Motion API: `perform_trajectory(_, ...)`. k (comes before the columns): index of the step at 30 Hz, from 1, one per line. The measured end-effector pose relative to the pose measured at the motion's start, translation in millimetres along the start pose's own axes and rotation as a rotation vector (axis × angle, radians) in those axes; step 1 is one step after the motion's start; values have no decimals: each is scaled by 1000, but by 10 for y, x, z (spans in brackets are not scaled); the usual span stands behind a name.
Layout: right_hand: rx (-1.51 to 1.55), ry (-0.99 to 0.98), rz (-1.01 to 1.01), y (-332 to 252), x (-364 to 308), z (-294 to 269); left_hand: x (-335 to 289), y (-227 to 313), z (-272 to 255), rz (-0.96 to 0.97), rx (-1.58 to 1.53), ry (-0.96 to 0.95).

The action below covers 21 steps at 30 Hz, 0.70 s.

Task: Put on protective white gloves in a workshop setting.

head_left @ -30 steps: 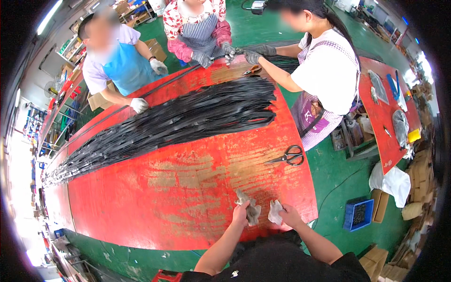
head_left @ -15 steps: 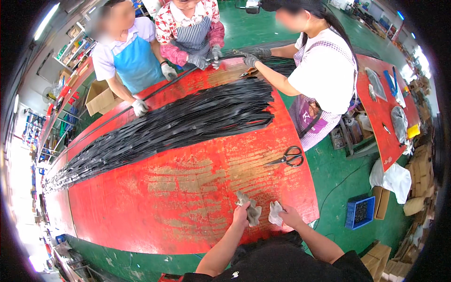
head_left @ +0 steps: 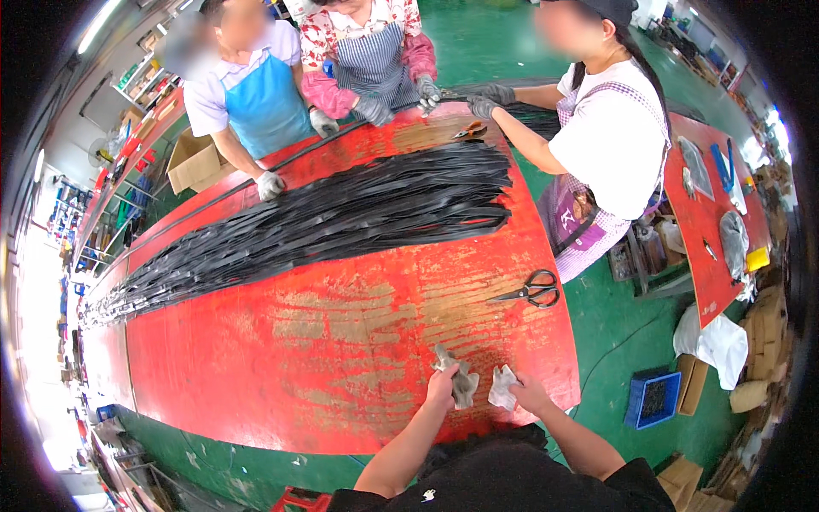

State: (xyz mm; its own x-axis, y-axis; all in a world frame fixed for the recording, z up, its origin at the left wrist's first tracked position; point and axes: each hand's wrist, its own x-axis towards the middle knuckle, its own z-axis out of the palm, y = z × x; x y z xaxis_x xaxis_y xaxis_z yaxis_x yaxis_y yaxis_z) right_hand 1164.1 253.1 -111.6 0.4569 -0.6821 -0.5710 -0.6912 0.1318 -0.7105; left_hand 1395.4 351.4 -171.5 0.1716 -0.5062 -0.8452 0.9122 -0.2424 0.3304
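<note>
My left hand (head_left: 441, 386) is closed on a soiled greyish work glove (head_left: 465, 388), which hangs limp over the near edge of the red table (head_left: 213, 375). A whiter work glove (head_left: 502, 388) is pinched in my right hand (head_left: 531, 393). The two gloves are a short gap apart. Beyond my hands, black-handled scissors (head_left: 539, 289) lie with their blades pointing left. A long bundle of flat black strips (head_left: 341, 213) stretches across the table farther back.
Three people in grey gloves stand across the table, handling long dark strips along its far edge. Orange-handled pliers (head_left: 470, 130) lie near them. On the green floor at the right stands a blue crate (head_left: 653, 398), beside a second red table (head_left: 717, 282).
The whole view has shifted slightly, with the table and people appearing a little farther right. Both my hands keep hold of the gloves in nearly the same place.
</note>
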Motion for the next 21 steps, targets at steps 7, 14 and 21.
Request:
perform_trajectory(7,0,1,20,43,59,62,-12,-33,-73,-23,-11,6)
perform_trajectory(14,105,-8,0,-1,-54,90,-88,-72,-85,13,-23,52)
perform_trajectory(21,165,-49,28,113,-6,109,-49,-172,-146,34,-93,-13)
